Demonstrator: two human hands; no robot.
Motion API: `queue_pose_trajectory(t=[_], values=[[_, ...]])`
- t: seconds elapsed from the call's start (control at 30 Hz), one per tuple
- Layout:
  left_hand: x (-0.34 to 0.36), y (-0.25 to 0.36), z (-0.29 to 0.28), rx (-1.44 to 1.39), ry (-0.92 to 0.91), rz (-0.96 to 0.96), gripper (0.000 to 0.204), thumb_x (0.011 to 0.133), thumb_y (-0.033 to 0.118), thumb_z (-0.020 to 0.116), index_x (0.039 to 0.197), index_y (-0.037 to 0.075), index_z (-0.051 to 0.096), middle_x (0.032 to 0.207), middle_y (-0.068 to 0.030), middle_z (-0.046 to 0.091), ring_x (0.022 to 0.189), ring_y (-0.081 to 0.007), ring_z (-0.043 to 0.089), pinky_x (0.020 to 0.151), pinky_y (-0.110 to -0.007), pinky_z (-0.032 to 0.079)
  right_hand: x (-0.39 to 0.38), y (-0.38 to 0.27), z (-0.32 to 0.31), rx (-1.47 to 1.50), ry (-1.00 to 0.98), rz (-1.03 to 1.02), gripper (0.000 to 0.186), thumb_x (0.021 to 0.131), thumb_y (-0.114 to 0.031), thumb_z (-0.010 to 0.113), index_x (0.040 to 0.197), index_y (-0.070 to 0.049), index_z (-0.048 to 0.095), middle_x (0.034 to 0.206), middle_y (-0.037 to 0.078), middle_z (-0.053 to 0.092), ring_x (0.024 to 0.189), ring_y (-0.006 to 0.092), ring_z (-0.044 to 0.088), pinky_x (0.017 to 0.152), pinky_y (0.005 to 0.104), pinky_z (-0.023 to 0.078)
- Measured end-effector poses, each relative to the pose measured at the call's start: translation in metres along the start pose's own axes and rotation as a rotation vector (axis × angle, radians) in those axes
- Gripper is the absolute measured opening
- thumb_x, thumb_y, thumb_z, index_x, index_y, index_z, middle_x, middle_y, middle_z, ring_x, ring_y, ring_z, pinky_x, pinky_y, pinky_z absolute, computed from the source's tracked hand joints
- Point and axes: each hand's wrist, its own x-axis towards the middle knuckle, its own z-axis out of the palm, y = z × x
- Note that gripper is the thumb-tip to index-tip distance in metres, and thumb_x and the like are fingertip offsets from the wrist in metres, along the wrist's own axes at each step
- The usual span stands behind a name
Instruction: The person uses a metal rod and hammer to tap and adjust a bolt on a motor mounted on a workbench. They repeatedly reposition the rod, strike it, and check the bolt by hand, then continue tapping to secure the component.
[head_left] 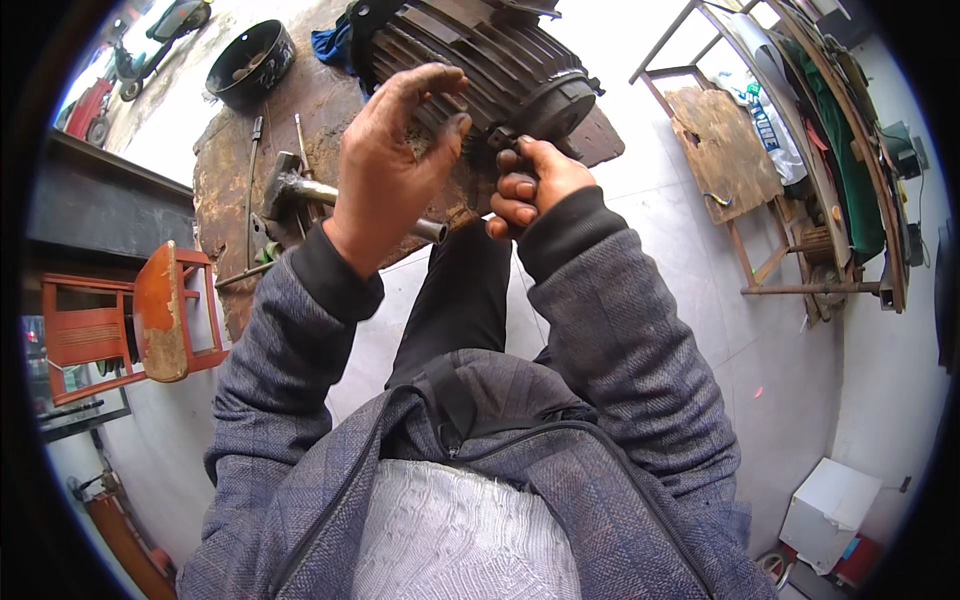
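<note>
The person's right hand (545,178) is curling its fingers almost closed, with thumb and forefinger coming together at a small, dark, blocky metal lug (503,140); whether they are pinching a loose part there, I cannot tell. The left hand (392,165) is hovering half open, a gap showing between thumb and fingertips, and is holding nothing visible. The ribbed, dark grey metal motor housing (450,45) is lying just beyond both hands, its lug jutting from the near side beside the round end cap (562,105). For good work here, the right fingertips should probably be keeping square to the lug and turning lightly, while the left is steadying the fins. Beneath, a brown, stained worktop (225,150) is carrying a steel hammer with a pipe-like handle (320,192), a thin dark rod (252,175) and, farther off, a round black pan (250,65). Around it, pale tiled floor (650,235) is spreading toward a red wooden chair (172,310) at left and a rusty metal rack (800,288) at right.
</note>
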Motion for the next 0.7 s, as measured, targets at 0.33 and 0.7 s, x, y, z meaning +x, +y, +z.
queue_pose_trajectory(t=[0.33, 0.7], values=[[0.017, -0.005, -0.002, 0.312, -0.330, 0.279, 0.047, 0.078, 0.003, 0.077, 0.124, 0.009, 0.065, 0.126, -0.0131, 0.068, 0.122, -0.0351, 0.063, 0.107, -0.045, 0.049, 0.002, -0.010, -0.008, -0.236, -0.074, -0.052, 0.037, 0.106, -0.036, 0.047, 0.100, -0.003, 0.063, 0.062, 0.001, 0.043, 0.045, 0.0157, 0.040, 0.048, 0.0409, 0.050], [0.018, -0.007, 0.000, 0.302, -0.399, 0.337, 0.060, 0.075, -0.002, 0.076, 0.132, 0.010, 0.060, 0.138, -0.0135, 0.062, 0.132, -0.0346, 0.058, 0.112, -0.045, 0.046, 0.010, -0.009, -0.023, -0.299, -0.096, -0.032, 0.066, 0.104, -0.060, 0.047, 0.105, 0.003, 0.068, 0.063, 0.005, 0.050, 0.045, 0.0196, 0.048, 0.051, 0.0470, 0.057]])
